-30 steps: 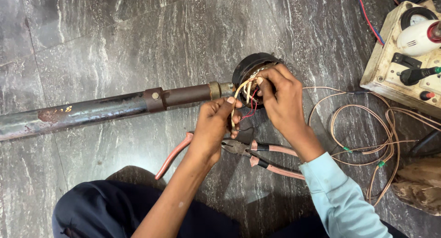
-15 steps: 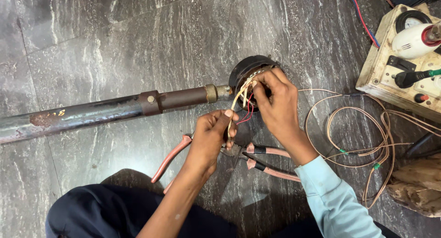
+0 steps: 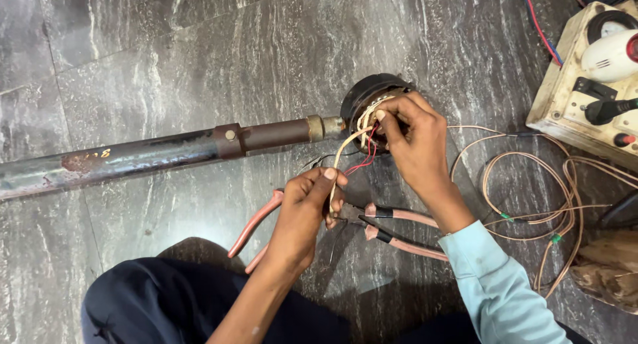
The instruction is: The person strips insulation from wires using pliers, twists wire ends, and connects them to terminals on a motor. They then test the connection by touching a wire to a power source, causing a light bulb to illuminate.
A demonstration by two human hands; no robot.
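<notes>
A long rusty metal pipe lies across the dark stone floor and ends in a round black motor part with cream and red wires coming out. My left hand pinches one cream wire and draws it down toward me. My right hand, in a light blue sleeve, grips the wire bundle at the motor part's opening. Two pairs of pink-handled pliers lie on the floor under my hands.
A cream-coloured test board with a socket, plug and lamp holder stands at the right. Thin copper-coloured wire loops spread over the floor beside it. A brown wrinkled object lies at the right edge. My dark-trousered knee is at the bottom.
My left hand has pulled the cream wire down and away from the motor part, stretching it out. My right hand stays at the wire bundle.
</notes>
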